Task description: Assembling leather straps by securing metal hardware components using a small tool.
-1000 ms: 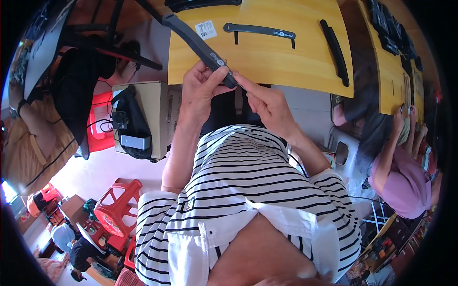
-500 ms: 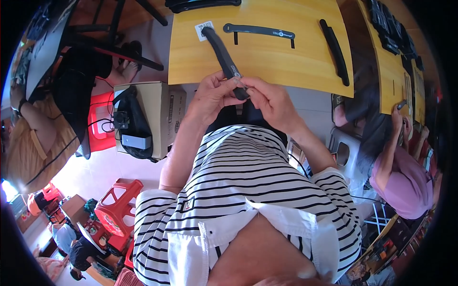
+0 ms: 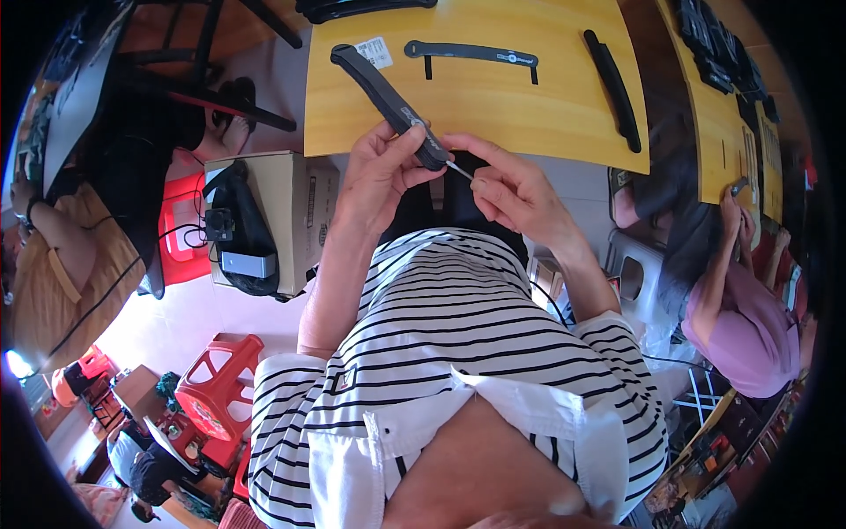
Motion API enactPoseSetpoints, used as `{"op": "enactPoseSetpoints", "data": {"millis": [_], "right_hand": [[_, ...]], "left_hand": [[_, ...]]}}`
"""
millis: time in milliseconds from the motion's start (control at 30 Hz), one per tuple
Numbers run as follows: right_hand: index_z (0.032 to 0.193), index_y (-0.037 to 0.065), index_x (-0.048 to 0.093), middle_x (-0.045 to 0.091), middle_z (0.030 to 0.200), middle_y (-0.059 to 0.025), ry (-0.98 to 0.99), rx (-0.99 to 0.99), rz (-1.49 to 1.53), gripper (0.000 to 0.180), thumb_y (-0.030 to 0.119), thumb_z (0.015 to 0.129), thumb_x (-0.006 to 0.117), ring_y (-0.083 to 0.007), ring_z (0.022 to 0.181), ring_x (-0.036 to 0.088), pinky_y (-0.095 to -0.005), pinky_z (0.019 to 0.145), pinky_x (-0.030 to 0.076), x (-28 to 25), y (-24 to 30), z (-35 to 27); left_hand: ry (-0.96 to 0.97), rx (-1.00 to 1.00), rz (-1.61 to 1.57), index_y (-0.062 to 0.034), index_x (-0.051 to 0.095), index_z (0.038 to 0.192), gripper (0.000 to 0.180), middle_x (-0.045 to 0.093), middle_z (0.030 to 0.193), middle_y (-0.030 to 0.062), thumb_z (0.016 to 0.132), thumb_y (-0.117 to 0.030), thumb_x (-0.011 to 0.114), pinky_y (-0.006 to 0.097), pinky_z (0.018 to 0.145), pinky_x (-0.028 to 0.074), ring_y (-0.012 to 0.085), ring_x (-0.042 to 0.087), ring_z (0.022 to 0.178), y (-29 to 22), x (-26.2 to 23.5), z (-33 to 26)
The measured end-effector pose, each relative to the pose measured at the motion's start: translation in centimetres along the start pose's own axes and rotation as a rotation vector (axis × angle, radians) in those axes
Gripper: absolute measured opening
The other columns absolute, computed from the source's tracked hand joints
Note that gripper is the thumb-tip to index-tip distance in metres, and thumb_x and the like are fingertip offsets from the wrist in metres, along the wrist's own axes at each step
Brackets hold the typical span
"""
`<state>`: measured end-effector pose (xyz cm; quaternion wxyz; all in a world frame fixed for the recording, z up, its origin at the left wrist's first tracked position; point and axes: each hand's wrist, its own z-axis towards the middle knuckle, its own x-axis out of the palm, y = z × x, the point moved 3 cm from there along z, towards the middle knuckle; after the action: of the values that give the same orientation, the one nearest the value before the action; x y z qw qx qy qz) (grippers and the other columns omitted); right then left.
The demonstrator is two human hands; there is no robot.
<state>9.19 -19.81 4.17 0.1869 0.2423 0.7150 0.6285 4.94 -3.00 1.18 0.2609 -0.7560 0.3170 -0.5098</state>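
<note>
The left hand (image 3: 379, 176) pinches the dark strap (image 3: 381, 91) by its nearer end, the rest stretching away beyond; the right hand (image 3: 520, 198), index extended, grips a thin rod (image 3: 460, 169) meeting that end.

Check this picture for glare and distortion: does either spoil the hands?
Head view: bright glare washes out the floor at left; head view: edges of the table bow, and the picture's corners go black; head view: left hand, right hand and held strap are clear of that glare.
</note>
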Motion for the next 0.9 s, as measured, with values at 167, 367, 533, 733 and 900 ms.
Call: {"op": "enactPoseSetpoints", "data": {"millis": [167,367,533,733,900], "right_hand": [[0.135,0.007,0.035,0.041,0.055,0.0048,0.022,-0.024,-0.019,0.045,0.007,0.091,0.042,-0.0003,0.044,0.032,-0.0145,0.041,0.023,-0.02,-0.32,0.14],[0.136,0.012,0.037,0.041,0.054,0.004,0.08,0.067,0.037,0.051,0.0,0.087,0.042,-0.0024,0.047,0.036,-0.0161,0.045,0.03,-0.12,0.05,0.0],[0.136,0.012,0.036,0.043,0.055,0.0041,0.127,0.098,0.19,0.048,0.004,0.089,0.041,0.0004,0.04,0.031,-0.0135,0.037,0.025,-0.11,-0.61,-0.08],[0.136,0.012,0.036,0.042,0.055,0.004,0.165,0.122,0.285,0.046,0.007,0.091,0.041,0.0,0.039,0.031,-0.0141,0.036,0.025,-0.28,-0.51,-0.23],[0.136,0.011,0.036,0.042,0.055,0.0038,0.148,0.129,0.235,0.046,0.007,0.09,0.041,0.0,0.039,0.03,-0.0141,0.035,0.025,-0.15,-0.46,-0.28]], "left_hand": [[0.002,0.023,0.013,0.0044,0.053,0.106,0.027,0.064,0.086,0.0122,0.089,-0.016,0.055,0.027,0.067,0.058,0.0224,0.066,0.079,0.02,-0.07,0.05],[0.012,0.034,-0.002,0.005,0.053,0.106,0.027,0.064,0.085,0.0121,0.089,-0.016,0.055,0.027,0.067,0.058,0.0227,0.066,0.079,-0.1,0.02,-0.17],[0.01,0.026,-0.007,0.0045,0.052,0.105,0.026,0.064,0.085,0.0117,0.089,-0.016,0.054,0.027,0.067,0.058,0.0225,0.066,0.08,-0.12,0.09,-0.22],[0.039,0.025,-0.016,0.0052,0.052,0.106,0.027,0.064,0.085,0.0118,0.089,-0.015,0.054,0.027,0.067,0.058,0.0218,0.066,0.08,0.09,-0.03,-0.2],[0.03,0.032,-0.012,0.0057,0.052,0.107,0.027,0.064,0.086,0.0119,0.089,-0.015,0.054,0.027,0.068,0.058,0.0216,0.066,0.08,0.05,0.02,-0.29]]}}
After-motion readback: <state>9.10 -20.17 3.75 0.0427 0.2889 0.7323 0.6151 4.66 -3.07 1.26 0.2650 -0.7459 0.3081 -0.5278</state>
